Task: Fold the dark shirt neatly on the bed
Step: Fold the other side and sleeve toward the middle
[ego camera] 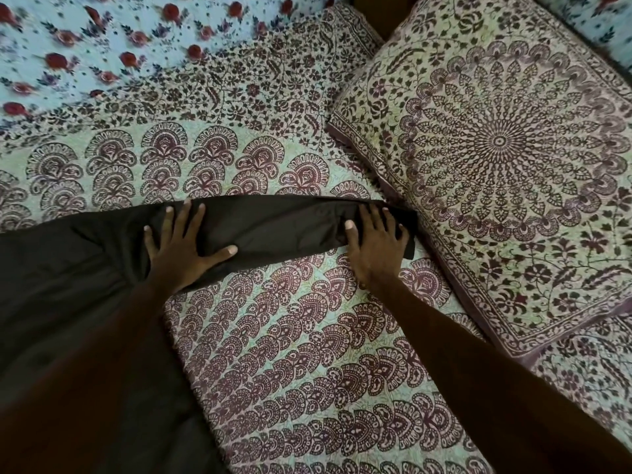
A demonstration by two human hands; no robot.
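The dark shirt (273, 227) lies on the patterned bed cover (307, 354). Its body fills the lower left, and one long sleeve stretches to the right across the middle. My left hand (178, 244) lies flat on the sleeve near the shoulder, fingers spread. My right hand (372, 237) presses flat on the sleeve's cuff end, fingers apart, close to the pillow. Neither hand grips the cloth. My forearms cover part of the shirt's body at the lower left.
A large pillow (506, 148) with a round mandala print lies at the right, its edge touching the sleeve's end. A light blue sheet with red flowers (102, 46) covers the far left. A dark gap (383, 15) shows at the top between the bedding.
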